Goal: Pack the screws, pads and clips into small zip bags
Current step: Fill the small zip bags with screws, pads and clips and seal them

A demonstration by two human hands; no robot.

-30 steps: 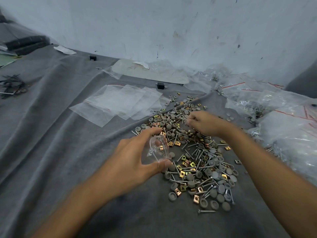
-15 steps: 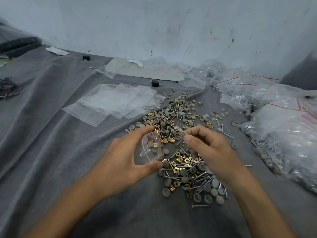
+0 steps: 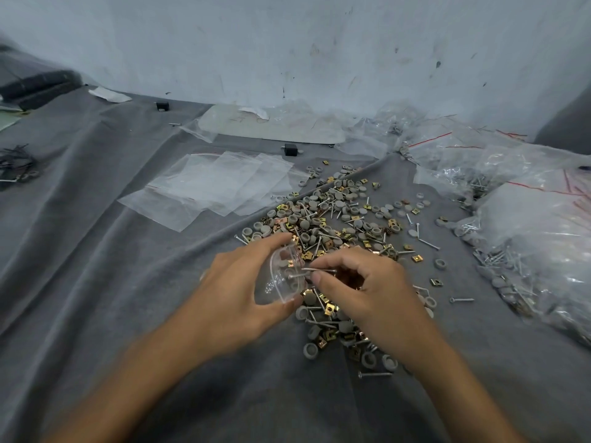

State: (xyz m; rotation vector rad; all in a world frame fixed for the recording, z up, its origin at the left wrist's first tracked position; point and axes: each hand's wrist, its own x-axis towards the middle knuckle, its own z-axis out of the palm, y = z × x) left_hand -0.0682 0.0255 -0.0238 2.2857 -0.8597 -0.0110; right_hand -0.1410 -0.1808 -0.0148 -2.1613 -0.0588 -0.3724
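My left hand (image 3: 238,294) holds a small clear zip bag (image 3: 283,276) open between thumb and fingers, its mouth facing right. My right hand (image 3: 361,284) pinches two silver screws (image 3: 311,272) at the bag's mouth, their tips pointing into it. A grey pad and a gold clip show inside the bag. Under and behind both hands a loose pile of screws, grey pads and gold clips (image 3: 332,219) spreads over the grey cloth (image 3: 96,282).
Several empty flat zip bags (image 3: 208,187) lie left of the pile. Large plastic bags of screws and pads (image 3: 527,235) crowd the right side. A pale board (image 3: 271,126) lies at the wall. Dark wire parts (image 3: 16,164) sit far left.
My right hand came back from the far part of the pile with screws and now meets the bag's mouth. My left hand kept the bag open in place.
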